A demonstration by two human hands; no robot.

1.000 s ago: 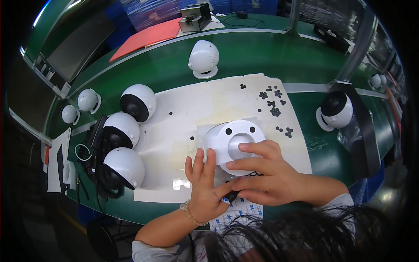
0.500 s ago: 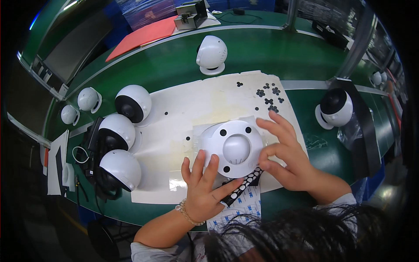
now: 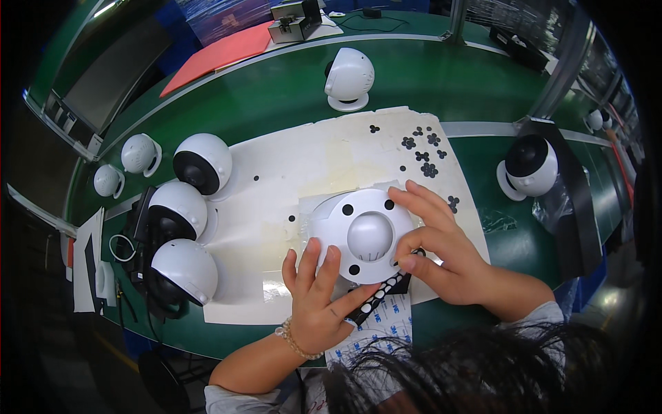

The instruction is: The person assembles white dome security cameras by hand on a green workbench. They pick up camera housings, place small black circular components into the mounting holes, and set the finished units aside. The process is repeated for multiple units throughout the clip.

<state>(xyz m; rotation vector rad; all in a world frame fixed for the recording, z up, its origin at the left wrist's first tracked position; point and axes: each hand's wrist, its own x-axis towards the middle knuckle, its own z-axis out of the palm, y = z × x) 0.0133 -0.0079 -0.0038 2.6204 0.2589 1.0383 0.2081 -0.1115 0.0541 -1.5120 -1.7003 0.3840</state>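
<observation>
A white round-bodied device (image 3: 324, 224) lies with its ring-shaped base (image 3: 333, 238) facing up. Three black round pads show on the ring; one of them (image 3: 354, 270) sits near its lower edge. My left hand (image 3: 318, 303) lies with fingers spread against the base's left side. Its thumb-side finger stretches over a black strip (image 3: 376, 300) with rows of white circles. At the ring's lower right, my right hand (image 3: 441, 255) pinches thumb and forefinger together, and a small black pad (image 3: 396, 262) peeks out at the tips. Printed backing paper (image 3: 379, 331) lies under the strip.
A cream sheet (image 3: 269, 159) covers the green bench, with clusters of black pads (image 3: 429, 170) at its far right. Three white devices (image 3: 185, 265) stand at left, another (image 3: 350, 74) at the back, one more (image 3: 531, 165) at right beside a black panel (image 3: 576, 207).
My right hand has shifted slightly left, its pinched fingertips coming to the ring's lower-right edge. A pad cluster formerly behind that hand now shows. My left hand keeps its place on the base.
</observation>
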